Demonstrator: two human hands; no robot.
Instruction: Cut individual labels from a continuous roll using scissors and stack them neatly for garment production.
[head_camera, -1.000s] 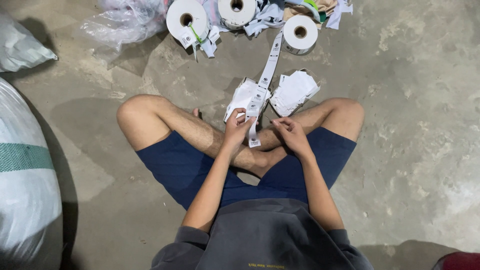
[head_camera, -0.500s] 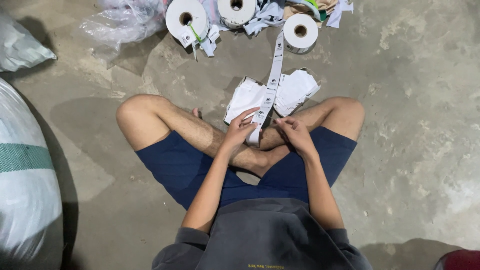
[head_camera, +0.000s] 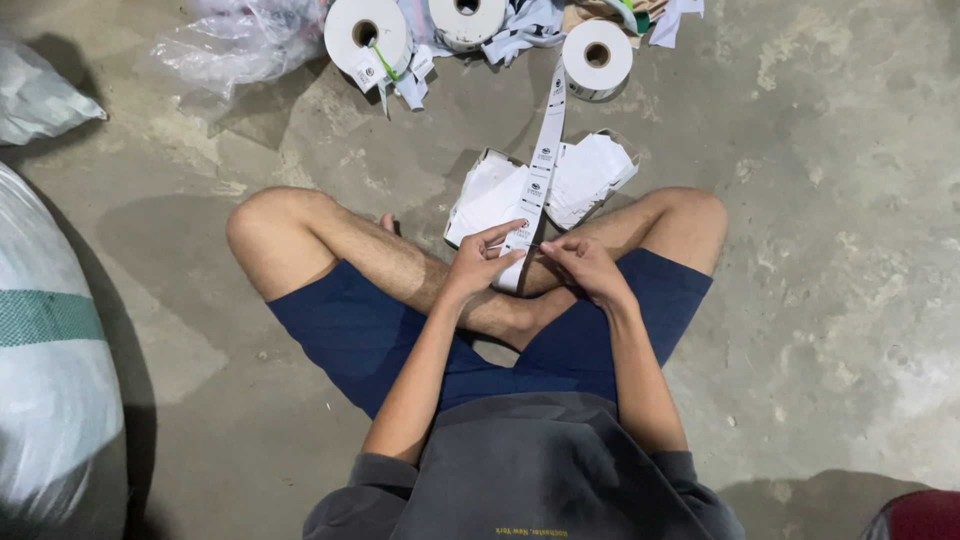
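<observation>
White printed label tape runs as a flat ribbon from a small roll at the upper centre of the frame down to the middle, where both hands meet above the crossed legs. The left hand pinches the tape's lower end between thumb and fingertips; the right hand has its fingers drawn together against the tape's right edge, though whether it grips a small tool there cannot be told. The tape looks thin, light and limp, likely woven or papery; it should bend and twist easily and hold no shape, so it is best taken by its edges near the working end and kept lightly taut. Two loose heaps of cut white labels lie on either side of the ribbon, just beyond the knees. Two larger rolls stand at the upper left beside crumpled clear plastic. The floor is rough, mottled grey concrete. A woven white sack bulges at the left edge.
</observation>
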